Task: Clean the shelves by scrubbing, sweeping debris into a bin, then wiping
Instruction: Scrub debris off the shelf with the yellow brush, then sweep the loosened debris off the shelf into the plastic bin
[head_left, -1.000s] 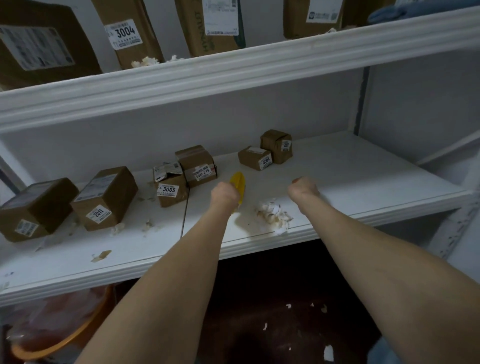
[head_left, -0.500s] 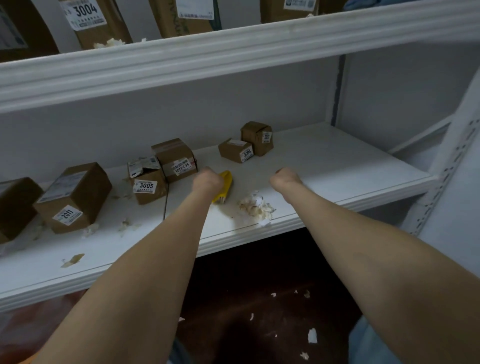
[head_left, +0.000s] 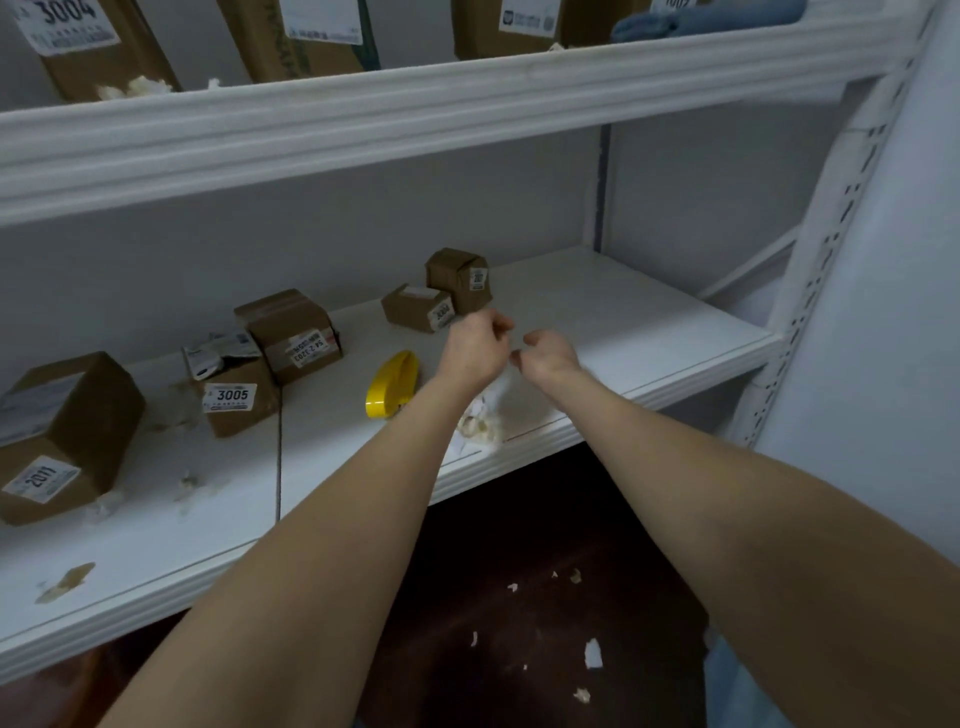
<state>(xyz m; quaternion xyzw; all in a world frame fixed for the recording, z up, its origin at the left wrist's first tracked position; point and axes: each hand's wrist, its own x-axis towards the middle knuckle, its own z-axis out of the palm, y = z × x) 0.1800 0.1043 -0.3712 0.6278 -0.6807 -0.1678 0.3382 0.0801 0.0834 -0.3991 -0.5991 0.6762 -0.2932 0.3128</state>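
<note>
Dark floor (head_left: 519, 519) at the bottom w/ white paper scraps (head_left: 592, 653) scattered on it. Both bare forearms reach up and over the front lip of the lower shelf (head_left: 649, 322). Right at that lip sits a debris pile (head_left: 480, 428) of whitish bits, partly hidden by the left forearm. More bits lie further left, plus a brownish smear (head_left: 67, 582) near the lip. The yellow scrubber (head_left: 392, 384) lies on the shelf just left of the left wrist, no hand on it. L hand (head_left: 475, 345) and R hand (head_left: 550, 353) hover close together above the shelf, fingers of both curled in. A pale blur hangs under the R hand, so can't tell if either hand pinches anything. Behind them are two small brown boxes (head_left: 418, 306) side by side. Left of those are the box marked 3005 (head_left: 234, 384) and the box marked 2011 (head_left: 57, 436). On the upper shelf (head_left: 467, 98) stand taller cartons, one marked 3004 (head_left: 78, 36), w/ a blue cloth (head_left: 701, 21) at the right end.
</note>
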